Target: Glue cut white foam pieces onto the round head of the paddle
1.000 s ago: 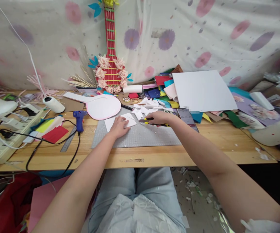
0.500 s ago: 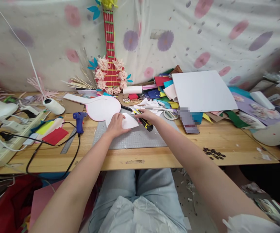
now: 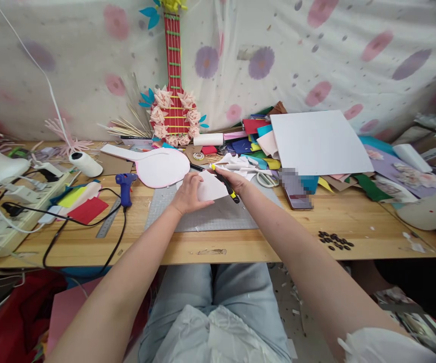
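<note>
On the grey cutting mat (image 3: 218,214) at the table's middle, the left hand (image 3: 187,194) pins a white foam piece (image 3: 210,188) while the right hand (image 3: 233,181) grips a yellow-black knife (image 3: 227,187) at its edge; trimming seems underway, needing steady pressure.

White paper piece (image 3: 210,188); yellow-black knife (image 3: 226,187); grey gridded mat (image 3: 218,212).
</note>
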`<action>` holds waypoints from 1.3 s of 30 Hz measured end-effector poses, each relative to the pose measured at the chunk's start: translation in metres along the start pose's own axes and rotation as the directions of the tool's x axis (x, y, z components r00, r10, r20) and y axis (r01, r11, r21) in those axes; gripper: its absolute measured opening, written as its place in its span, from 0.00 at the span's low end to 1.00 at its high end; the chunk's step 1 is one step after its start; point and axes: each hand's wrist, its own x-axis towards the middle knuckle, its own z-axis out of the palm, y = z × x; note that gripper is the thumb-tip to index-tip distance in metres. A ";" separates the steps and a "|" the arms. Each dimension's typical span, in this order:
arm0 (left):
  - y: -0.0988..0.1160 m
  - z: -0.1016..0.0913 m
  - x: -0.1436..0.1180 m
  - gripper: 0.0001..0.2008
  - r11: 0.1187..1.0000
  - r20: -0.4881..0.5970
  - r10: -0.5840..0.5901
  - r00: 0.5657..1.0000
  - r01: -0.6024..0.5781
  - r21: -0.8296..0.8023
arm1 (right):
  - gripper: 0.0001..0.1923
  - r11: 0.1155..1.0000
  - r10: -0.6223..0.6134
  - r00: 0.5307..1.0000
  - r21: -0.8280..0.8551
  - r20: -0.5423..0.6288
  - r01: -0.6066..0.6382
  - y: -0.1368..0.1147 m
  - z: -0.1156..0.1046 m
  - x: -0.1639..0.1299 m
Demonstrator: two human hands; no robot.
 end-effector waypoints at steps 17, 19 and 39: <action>-0.006 0.021 -0.002 0.13 0.934 0.057 -0.306 0.950 0.288 0.213 | 0.25 0.743 -0.048 0.967 -0.656 -0.249 -0.132 -0.006 -0.020 0.004; -0.012 0.017 -0.005 0.11 0.958 0.110 -0.262 0.959 0.244 0.153 | 0.23 0.595 -0.032 0.983 -0.794 -0.183 -0.129 -0.009 -0.006 0.000; 0.009 0.032 -0.007 0.12 0.830 0.032 -0.518 0.855 0.493 0.261 | 0.16 -0.119 -0.018 0.994 -0.988 0.103 0.101 -0.037 0.028 -0.014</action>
